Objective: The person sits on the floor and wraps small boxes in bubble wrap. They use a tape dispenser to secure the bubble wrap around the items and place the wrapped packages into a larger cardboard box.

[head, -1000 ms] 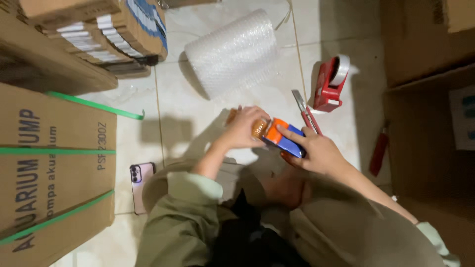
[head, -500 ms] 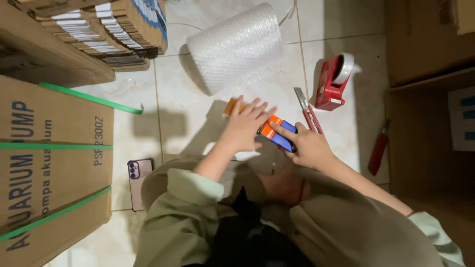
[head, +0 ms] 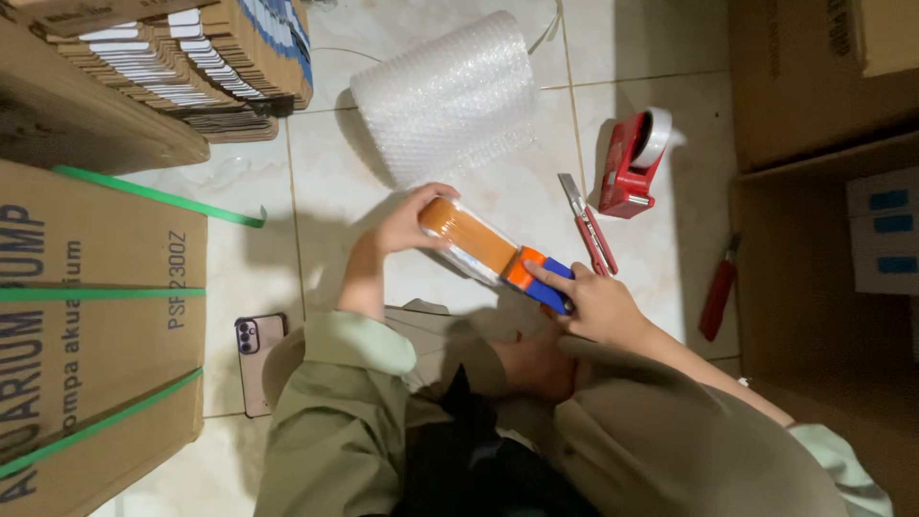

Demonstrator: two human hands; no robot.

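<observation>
Both hands, left hand [head: 407, 222] and right hand [head: 595, 304], are gripping the ends of a seemingly light, stiff orange-and-blue package [head: 493, 253].

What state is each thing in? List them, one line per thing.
Blister pack: lifted, held at both ends.
Left hand: gripping its brown end.
Right hand: gripping its blue end.
Bubble wrap roll: partly unrolled.
Tape dispenser: loaded, on floor.
Box cutter: blade out.
Phone: face down.

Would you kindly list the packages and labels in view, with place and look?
Strapped carton: left, brown, green bands, dark print.
Flat cartons: stacked top left, brown, white-blue edges.
Open box: right, brown, holding white packs with blue labels.
Held packet: centre, long, orange-brown with blue end.
</observation>
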